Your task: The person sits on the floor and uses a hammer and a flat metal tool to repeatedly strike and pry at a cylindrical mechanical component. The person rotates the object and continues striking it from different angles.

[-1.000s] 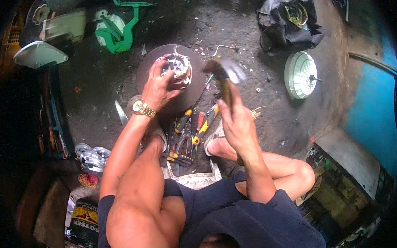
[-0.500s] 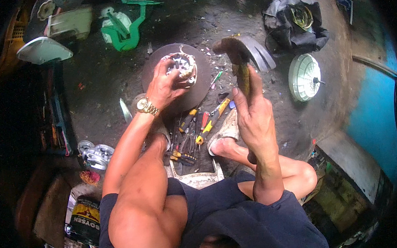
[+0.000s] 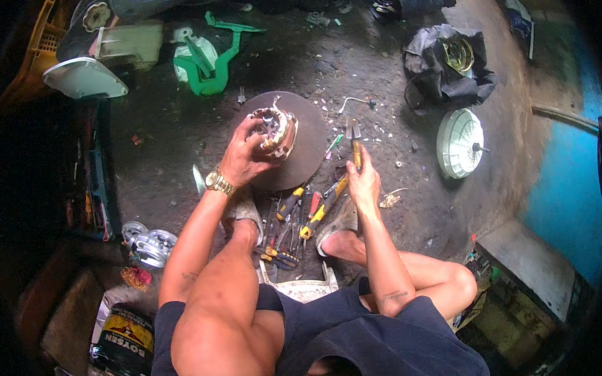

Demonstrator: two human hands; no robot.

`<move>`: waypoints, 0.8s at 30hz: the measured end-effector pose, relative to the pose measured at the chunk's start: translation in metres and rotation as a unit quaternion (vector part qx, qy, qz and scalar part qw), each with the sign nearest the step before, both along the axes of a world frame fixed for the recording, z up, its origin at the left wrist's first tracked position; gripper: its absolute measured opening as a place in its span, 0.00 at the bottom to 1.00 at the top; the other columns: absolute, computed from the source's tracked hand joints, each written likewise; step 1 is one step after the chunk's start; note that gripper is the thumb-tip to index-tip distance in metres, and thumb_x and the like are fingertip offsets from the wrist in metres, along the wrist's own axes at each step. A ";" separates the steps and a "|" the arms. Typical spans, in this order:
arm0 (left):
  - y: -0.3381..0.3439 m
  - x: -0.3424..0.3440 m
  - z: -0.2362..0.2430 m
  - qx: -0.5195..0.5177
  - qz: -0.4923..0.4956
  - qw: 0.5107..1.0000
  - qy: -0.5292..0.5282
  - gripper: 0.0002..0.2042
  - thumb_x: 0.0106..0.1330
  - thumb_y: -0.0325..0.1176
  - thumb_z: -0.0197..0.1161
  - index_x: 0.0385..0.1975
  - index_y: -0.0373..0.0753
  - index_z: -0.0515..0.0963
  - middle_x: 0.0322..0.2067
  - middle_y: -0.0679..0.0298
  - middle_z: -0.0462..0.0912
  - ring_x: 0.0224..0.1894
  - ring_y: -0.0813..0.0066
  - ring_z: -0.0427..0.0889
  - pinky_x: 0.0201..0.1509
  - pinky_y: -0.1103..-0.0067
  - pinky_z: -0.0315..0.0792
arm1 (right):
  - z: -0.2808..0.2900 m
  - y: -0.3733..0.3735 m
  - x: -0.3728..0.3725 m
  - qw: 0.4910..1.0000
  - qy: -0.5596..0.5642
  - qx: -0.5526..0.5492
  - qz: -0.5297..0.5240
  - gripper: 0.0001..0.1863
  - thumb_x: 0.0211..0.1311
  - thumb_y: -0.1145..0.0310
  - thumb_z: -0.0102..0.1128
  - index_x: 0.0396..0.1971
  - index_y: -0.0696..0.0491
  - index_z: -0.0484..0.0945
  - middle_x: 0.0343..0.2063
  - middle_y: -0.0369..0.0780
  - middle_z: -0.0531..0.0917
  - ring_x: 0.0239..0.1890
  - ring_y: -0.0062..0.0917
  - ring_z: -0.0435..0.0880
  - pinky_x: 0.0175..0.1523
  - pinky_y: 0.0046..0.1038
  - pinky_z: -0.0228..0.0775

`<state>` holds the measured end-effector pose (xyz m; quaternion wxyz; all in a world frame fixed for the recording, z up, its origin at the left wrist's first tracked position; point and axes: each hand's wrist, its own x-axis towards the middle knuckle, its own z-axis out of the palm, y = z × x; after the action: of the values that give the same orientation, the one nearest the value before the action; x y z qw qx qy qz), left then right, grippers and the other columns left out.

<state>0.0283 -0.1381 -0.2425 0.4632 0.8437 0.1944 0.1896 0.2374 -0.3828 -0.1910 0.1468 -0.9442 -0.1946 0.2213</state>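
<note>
My left hand (image 3: pixel 243 153) has its fingers wrapped round the rim of a motor stator (image 3: pixel 285 136), a ring with pale, ragged windings and an open centre. The stator rests on a dark round disc (image 3: pixel 310 166) on the ground. In my right hand (image 3: pixel 364 183) is a claw hammer (image 3: pixel 356 151), gripped by its yellowish handle, with the head pointing away from me. The hammer is to the right of the disc, apart from the stator. A green-handled tool (image 3: pixel 335 143) lies between the disc and the hammer.
Screwdrivers and pliers (image 3: pixel 277 257) lie between my feet. A green plastic stand (image 3: pixel 206 74) is far left, a white ribbed round part (image 3: pixel 459 144) right, and a black bag (image 3: pixel 438 72) behind it. Metal motor housings (image 3: pixel 151 243) sit left. Small debris litters the floor.
My right hand has lowered the hammer from its raised position, and its head now points away. My left hand stays on the stator, which appears tilted slightly differently. The view has shifted a little.
</note>
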 end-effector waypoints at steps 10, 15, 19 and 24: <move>-0.007 -0.017 -0.013 -0.008 0.046 0.998 -0.047 0.41 0.39 0.36 0.84 0.56 0.45 0.66 0.64 0.53 0.68 0.67 0.47 0.67 0.70 0.58 0.64 | -0.019 0.058 -0.010 0.974 0.011 0.145 0.175 0.30 0.62 0.63 0.65 0.64 0.50 0.70 0.53 0.48 0.77 0.54 0.42 0.78 0.58 0.39 0.71; -0.011 -0.019 -0.009 -0.120 0.131 0.984 0.033 0.48 0.38 0.39 0.86 0.60 0.42 0.60 0.65 0.51 0.67 0.66 0.54 0.71 0.68 0.65 0.68 | -0.024 0.116 -0.077 0.749 0.529 0.302 -0.260 0.32 0.70 0.49 0.59 0.62 0.60 0.70 0.54 0.43 0.79 0.58 0.29 0.77 0.60 0.35 0.69; -0.013 -0.025 -0.014 -0.145 0.213 0.965 0.054 0.50 0.37 0.43 0.86 0.60 0.40 0.59 0.67 0.47 0.65 0.63 0.54 0.74 0.66 0.65 0.71 | -0.037 0.138 -0.103 0.831 0.412 0.321 -0.192 0.38 0.70 0.45 0.55 0.65 0.63 0.67 0.63 0.49 0.71 0.67 0.35 0.68 0.70 0.34 0.57; -0.010 -0.034 -0.019 -0.195 0.214 0.955 0.060 0.52 0.37 0.44 0.86 0.62 0.39 0.58 0.66 0.47 0.67 0.61 0.53 0.76 0.63 0.63 0.73 | -0.036 0.146 -0.113 0.917 0.290 0.251 -0.113 0.41 0.70 0.41 0.52 0.65 0.64 0.66 0.68 0.52 0.64 0.70 0.41 0.64 0.73 0.35 0.53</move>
<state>-0.0054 -0.1483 -0.2612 0.5547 0.6856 0.4306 0.1920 0.1241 -0.2371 -0.2266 0.4533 -0.7864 -0.0847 0.4110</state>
